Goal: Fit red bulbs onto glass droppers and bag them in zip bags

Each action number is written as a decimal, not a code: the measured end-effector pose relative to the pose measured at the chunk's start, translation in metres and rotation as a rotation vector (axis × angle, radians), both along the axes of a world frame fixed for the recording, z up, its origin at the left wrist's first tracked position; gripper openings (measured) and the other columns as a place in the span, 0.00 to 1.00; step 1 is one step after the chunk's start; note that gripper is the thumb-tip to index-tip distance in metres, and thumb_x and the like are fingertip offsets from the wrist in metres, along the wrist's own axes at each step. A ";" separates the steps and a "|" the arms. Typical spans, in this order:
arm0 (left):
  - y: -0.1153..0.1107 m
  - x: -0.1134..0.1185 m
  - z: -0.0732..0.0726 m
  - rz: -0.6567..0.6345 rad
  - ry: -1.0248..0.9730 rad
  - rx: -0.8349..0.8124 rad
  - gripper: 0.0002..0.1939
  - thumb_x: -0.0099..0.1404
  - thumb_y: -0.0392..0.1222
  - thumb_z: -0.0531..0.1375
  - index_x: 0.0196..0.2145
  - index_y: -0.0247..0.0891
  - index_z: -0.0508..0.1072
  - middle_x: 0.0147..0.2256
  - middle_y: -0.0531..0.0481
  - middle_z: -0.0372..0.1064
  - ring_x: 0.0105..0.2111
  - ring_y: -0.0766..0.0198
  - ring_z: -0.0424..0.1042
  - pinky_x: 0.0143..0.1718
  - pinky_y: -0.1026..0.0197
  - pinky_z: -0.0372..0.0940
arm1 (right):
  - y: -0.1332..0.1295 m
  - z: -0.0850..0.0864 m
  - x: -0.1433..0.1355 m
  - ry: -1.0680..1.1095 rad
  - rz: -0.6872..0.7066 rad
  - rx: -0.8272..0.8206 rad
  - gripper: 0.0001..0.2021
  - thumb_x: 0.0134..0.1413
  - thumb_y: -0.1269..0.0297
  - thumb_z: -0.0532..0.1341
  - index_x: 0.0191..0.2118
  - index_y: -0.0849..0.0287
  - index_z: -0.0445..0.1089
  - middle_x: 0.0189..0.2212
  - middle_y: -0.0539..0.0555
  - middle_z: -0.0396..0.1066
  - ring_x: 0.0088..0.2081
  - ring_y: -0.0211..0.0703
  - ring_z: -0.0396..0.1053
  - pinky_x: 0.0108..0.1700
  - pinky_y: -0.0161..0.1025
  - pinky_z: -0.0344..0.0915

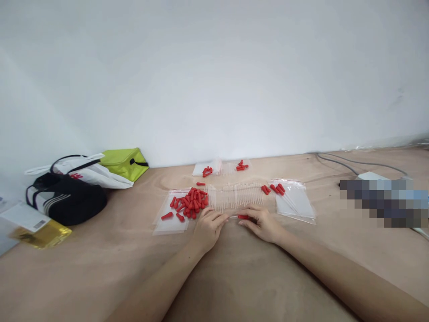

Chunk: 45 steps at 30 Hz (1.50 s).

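My left hand [208,228] is closed, its fingertips pinching the thin clear tube of a dropper [233,216]. In the fingers of my right hand [260,224] is a red rubber bulb [243,217], lying in line with the tube's right end; whether the two are joined I cannot make out. Just beyond my hands lies a row of clear dropper tubes [248,195]. A pile of red bulbs [192,203] rests on clear zip bags [169,227] beside my left hand. To the right, a few red bulbs with tubes [279,189] lie on another stack of zip bags [296,205].
Farther back are more small bags [199,169] with red bulbs. At the left stand a black bag [75,199], a white plastic bag [110,176], a lime-green bag [122,163] and a yellow packet [50,235]. A grey cable [355,158] and a blurred-out object [385,201] are at the right.
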<state>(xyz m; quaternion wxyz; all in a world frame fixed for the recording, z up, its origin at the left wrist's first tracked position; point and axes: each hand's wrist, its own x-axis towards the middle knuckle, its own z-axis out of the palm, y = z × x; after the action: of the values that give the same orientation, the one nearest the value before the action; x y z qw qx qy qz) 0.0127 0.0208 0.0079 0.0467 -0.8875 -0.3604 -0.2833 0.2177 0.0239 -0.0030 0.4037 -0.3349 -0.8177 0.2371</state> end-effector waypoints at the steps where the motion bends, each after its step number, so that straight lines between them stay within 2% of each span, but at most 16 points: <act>1: 0.000 0.000 0.000 -0.013 0.000 0.011 0.13 0.65 0.35 0.47 0.37 0.38 0.71 0.30 0.50 0.72 0.30 0.65 0.66 0.42 0.55 0.59 | 0.000 -0.001 0.000 -0.004 0.003 0.010 0.10 0.53 0.65 0.54 0.40 0.56 0.69 0.36 0.54 0.70 0.38 0.39 0.68 0.40 0.37 0.65; 6: 0.000 0.001 -0.001 -0.051 -0.007 0.008 0.13 0.65 0.35 0.47 0.37 0.39 0.72 0.29 0.50 0.71 0.30 0.64 0.65 0.38 0.58 0.61 | 0.001 -0.004 0.001 -0.014 -0.003 0.038 0.10 0.55 0.64 0.52 0.37 0.55 0.71 0.33 0.53 0.71 0.36 0.39 0.68 0.38 0.37 0.65; 11: 0.001 0.000 -0.002 -0.072 0.020 -0.014 0.13 0.65 0.34 0.48 0.38 0.38 0.72 0.29 0.50 0.71 0.28 0.66 0.65 0.36 0.58 0.57 | 0.003 -0.005 0.003 -0.035 0.006 0.076 0.11 0.56 0.62 0.52 0.34 0.56 0.71 0.30 0.53 0.70 0.33 0.39 0.68 0.35 0.37 0.65; 19: 0.003 0.000 -0.007 -0.093 0.008 0.017 0.13 0.65 0.35 0.47 0.35 0.37 0.72 0.26 0.50 0.69 0.26 0.67 0.65 0.34 0.60 0.54 | 0.003 -0.004 0.005 -0.216 -0.033 0.232 0.11 0.54 0.62 0.53 0.32 0.58 0.71 0.24 0.54 0.66 0.30 0.41 0.61 0.32 0.39 0.58; 25: 0.000 0.002 -0.006 -0.105 0.057 0.014 0.14 0.65 0.33 0.47 0.37 0.38 0.71 0.27 0.50 0.69 0.27 0.66 0.65 0.34 0.59 0.54 | 0.001 -0.003 0.004 -0.304 -0.032 0.282 0.09 0.54 0.62 0.54 0.30 0.58 0.70 0.24 0.53 0.66 0.31 0.41 0.61 0.34 0.40 0.54; 31: -0.001 0.005 -0.008 -0.104 0.011 0.004 0.13 0.64 0.33 0.47 0.36 0.38 0.72 0.26 0.50 0.69 0.27 0.66 0.65 0.34 0.59 0.54 | 0.001 -0.002 0.001 -0.314 0.004 0.273 0.08 0.53 0.62 0.54 0.30 0.58 0.68 0.25 0.52 0.67 0.31 0.40 0.61 0.35 0.40 0.53; 41: -0.001 0.009 -0.012 -0.099 -0.036 0.020 0.13 0.64 0.35 0.48 0.35 0.37 0.72 0.25 0.50 0.69 0.26 0.66 0.66 0.32 0.59 0.54 | 0.001 -0.003 -0.004 -0.326 -0.016 0.279 0.08 0.53 0.62 0.54 0.29 0.58 0.68 0.24 0.53 0.67 0.31 0.41 0.62 0.35 0.40 0.53; 45: 0.001 0.006 -0.008 -0.076 -0.054 -0.005 0.12 0.66 0.39 0.48 0.37 0.38 0.72 0.27 0.51 0.71 0.27 0.67 0.67 0.36 0.59 0.55 | 0.004 0.003 0.001 -0.278 -0.009 0.232 0.08 0.53 0.62 0.55 0.31 0.57 0.68 0.27 0.53 0.69 0.33 0.41 0.64 0.36 0.41 0.56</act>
<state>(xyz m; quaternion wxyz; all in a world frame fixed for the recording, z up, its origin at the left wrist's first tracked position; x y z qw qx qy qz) 0.0187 0.0216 0.0000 0.0241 -0.8926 -0.3284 -0.3080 0.2190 0.0279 0.0000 0.3240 -0.3193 -0.8859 0.0906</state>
